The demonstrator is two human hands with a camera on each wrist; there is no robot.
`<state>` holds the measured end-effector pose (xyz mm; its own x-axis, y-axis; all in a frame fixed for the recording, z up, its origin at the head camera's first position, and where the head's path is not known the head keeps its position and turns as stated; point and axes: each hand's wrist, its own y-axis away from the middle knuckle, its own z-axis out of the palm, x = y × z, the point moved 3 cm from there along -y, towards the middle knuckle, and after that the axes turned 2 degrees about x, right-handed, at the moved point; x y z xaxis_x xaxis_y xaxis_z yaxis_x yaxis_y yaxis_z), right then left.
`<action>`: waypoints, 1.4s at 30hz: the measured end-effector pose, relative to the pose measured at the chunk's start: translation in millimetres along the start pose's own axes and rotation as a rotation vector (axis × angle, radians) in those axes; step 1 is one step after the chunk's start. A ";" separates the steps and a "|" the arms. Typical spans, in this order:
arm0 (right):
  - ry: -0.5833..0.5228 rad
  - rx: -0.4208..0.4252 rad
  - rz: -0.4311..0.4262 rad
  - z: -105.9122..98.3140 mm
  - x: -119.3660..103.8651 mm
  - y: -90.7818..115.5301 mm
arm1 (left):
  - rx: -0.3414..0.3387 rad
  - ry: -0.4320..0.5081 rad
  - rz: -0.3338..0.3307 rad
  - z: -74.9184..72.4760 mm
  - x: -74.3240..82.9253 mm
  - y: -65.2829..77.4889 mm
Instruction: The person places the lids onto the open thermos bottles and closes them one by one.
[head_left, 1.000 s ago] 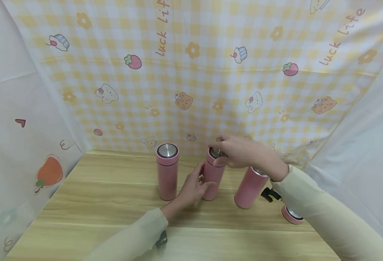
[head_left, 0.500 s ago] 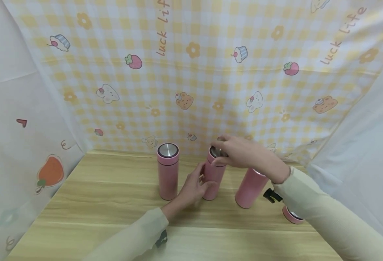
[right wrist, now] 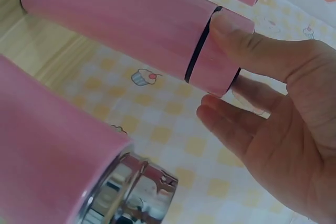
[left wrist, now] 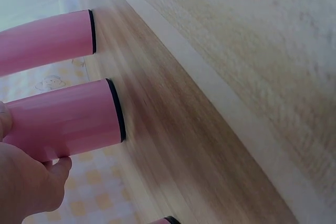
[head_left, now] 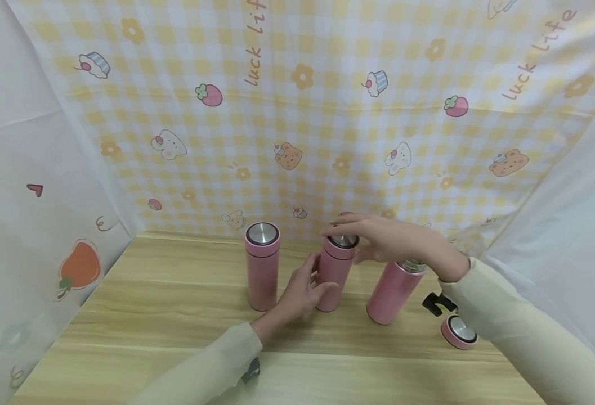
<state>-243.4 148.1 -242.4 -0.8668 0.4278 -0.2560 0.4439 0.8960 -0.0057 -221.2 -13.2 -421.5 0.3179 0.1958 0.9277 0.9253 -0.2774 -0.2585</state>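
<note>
Three pink thermos flasks stand on the wooden table. My left hand (head_left: 297,292) grips the middle thermos (head_left: 331,281) low on its body, with the thumb on the front. Over the top of that flask, my right hand (head_left: 398,242) holds the lid (right wrist: 223,61) between thumb and fingers. In the right wrist view the thumb lies on the lid's black seam, while some lower fingers stand slightly off it. The lid sits on the flask. To the right is an uncapped thermos (head_left: 390,295), its shiny metal neck (right wrist: 136,192) bare. A capped thermos (head_left: 262,275) stands at the left.
A loose pink lid with a silver top (head_left: 459,332) lies on the table (head_left: 175,315) by the right forearm. Behind the flasks hangs a yellow checked cloth (head_left: 256,124), and a white cloth (head_left: 34,236) lines the left side.
My right hand has turned about the lid: its fingers are now straighter, and its thumb has swung to the lid's right side. The right forearm shifted slightly right. The left hand keeps its grip.
</note>
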 end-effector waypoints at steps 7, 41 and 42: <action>-0.022 -0.037 0.005 -3.7 -0.6 -1.7 | 0.003 0.009 0.003 0.2 -1.3 -0.1; 0.062 0.019 0.031 -2.1 -8.8 -9.9 | 0.017 0.005 -0.008 1.2 0.5 0.6; 0.073 0.024 0.037 -2.2 -9.2 -9.9 | 0.018 0.005 -0.007 1.2 0.7 0.5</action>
<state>-240.2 135.6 -237.9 -0.8635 0.4690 -0.1858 0.4806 0.8767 -0.0208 -220.2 -12.1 -421.3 0.3106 0.1933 0.9307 0.9310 -0.2595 -0.2568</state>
